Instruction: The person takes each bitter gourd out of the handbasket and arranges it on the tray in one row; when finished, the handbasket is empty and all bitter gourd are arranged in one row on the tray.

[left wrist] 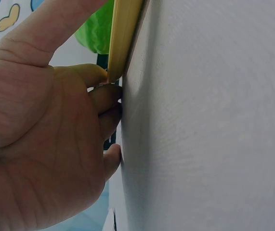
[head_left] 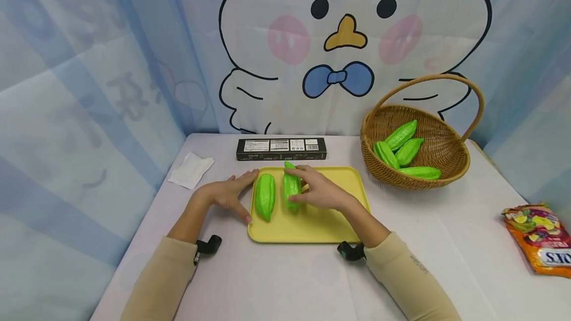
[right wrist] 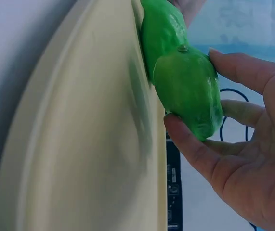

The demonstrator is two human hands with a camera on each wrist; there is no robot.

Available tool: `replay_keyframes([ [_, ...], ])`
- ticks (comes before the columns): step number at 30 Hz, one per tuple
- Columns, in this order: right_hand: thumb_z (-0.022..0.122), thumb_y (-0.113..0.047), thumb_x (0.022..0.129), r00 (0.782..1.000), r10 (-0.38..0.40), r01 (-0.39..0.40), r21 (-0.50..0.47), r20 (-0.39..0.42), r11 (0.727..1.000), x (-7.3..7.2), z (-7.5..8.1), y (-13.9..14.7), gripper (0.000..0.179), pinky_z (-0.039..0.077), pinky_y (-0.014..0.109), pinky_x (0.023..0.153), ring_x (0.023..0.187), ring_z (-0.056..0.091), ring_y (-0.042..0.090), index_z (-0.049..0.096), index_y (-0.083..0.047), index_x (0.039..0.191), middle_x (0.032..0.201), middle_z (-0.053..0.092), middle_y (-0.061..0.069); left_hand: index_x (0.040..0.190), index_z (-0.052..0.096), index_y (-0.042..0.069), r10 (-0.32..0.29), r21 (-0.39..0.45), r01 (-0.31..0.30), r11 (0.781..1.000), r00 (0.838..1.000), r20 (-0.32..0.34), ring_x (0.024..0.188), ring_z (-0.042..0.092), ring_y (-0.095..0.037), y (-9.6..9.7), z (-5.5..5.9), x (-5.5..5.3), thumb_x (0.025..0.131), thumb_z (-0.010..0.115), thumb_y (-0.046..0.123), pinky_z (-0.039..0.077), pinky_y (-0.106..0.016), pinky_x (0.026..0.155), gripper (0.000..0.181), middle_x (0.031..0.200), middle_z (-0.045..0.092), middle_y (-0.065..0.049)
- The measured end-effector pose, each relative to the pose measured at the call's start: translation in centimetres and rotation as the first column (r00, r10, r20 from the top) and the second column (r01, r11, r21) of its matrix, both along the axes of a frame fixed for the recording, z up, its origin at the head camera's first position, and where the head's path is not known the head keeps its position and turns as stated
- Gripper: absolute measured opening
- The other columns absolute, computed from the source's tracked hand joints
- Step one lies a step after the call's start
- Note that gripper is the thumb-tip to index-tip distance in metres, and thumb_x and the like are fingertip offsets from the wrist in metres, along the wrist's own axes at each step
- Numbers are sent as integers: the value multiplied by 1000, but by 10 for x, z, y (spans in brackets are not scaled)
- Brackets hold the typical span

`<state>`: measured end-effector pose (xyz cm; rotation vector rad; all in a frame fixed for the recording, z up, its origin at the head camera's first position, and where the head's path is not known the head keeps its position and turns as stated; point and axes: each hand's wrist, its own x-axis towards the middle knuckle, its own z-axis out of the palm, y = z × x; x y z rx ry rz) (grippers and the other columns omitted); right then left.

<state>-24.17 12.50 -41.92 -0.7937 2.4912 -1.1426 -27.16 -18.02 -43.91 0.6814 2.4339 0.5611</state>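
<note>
A beige left sleeve point(head_left: 153, 284) and a matching right sleeve point(head_left: 406, 284) are leaving the left hand point(head_left: 228, 194) and right hand point(head_left: 322, 188) bare. A small greyish marking point(head_left: 418, 264), too tiny to read, is showing on the right sleeve. A bent black left wrist camera point(head_left: 210, 245) is jutting out by the left cuff point(head_left: 180, 247), a silvery piece point(head_left: 197, 257) glinting beside it; a black right wrist camera point(head_left: 350, 251) is projecting by the right cuff point(head_left: 381, 246).
</note>
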Motion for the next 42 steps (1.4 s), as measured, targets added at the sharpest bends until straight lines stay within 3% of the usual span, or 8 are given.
replay_keyframes([
  [17,76,-34,96,998,61,-61,73,-4,995,2,-9,-5,76,54,44,105,122,62,28,42,-11,160,162,41,18,169,1,14,1,-4,-1,1000,1000,-4,164,-1,-27,1,3,3,65,94,57,-1,-55,133,146,177,1,-6],
  [25,73,-39,98,998,54,-52,100,-14,994,4,-9,-5,74,54,43,100,116,63,26,42,-14,160,167,30,23,169,0,14,3,-10,-3,1000,1000,-7,164,-1,-27,2,3,3,66,94,57,0,-54,133,146,177,0,-6],
  [42,73,-42,97,998,66,-64,90,-12,994,5,-9,-8,75,56,40,96,113,64,25,42,-17,161,169,25,24,169,0,15,3,-7,-3,1000,1000,0,164,-2,-27,1,2,2,66,94,57,-1,-55,133,145,177,0,-5],
])
